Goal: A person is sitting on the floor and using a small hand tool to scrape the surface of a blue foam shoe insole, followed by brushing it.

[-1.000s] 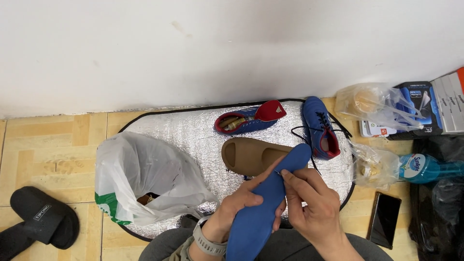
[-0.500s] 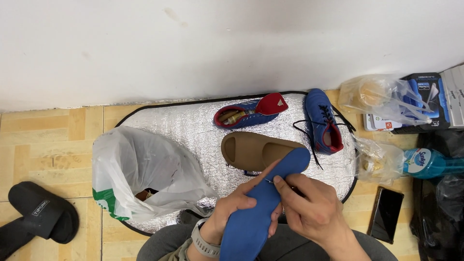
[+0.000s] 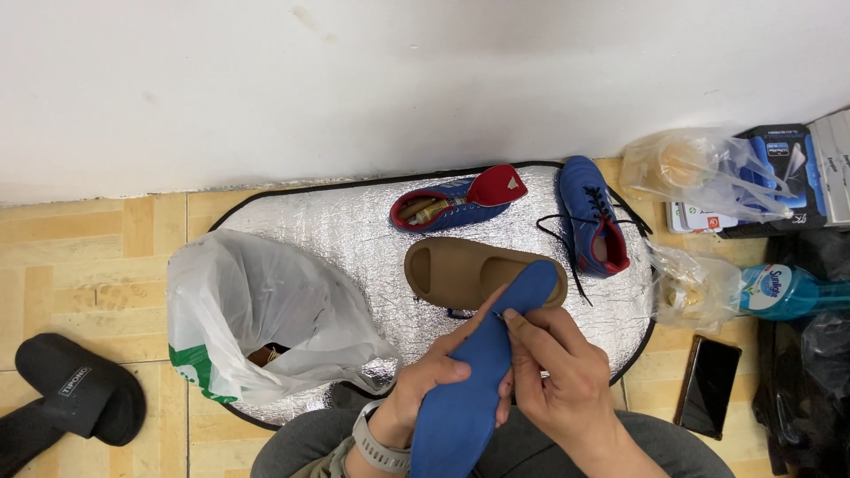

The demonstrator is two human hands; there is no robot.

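The left hand (image 3: 425, 389) is closed around a blue insole (image 3: 482, 363), thumb over its top face and fingers underneath, holding it tilted over the lap with the toe end pointing toward the silver mat (image 3: 354, 221). The right hand (image 3: 562, 385) has its thumb and forefinger pinched together at the insole's right edge, near the toe; whether something thin sits in that pinch is too small to tell.

The insole is out of any shoe and rests wholly in the hands, its tip overlapping the near end of a tan slide sandal (image 3: 469, 270) lying on the mat. Beyond the sandal lies a blue shoe with a red tongue (image 3: 456, 204), tipped on its side. To the sandal's right stands a second blue shoe (image 3: 591, 217), upright, laces loose and trailing. So the insole has yet to go into either shoe.

Left of the sandal, a white plastic bag (image 3: 266, 310) slumps open on the mat.
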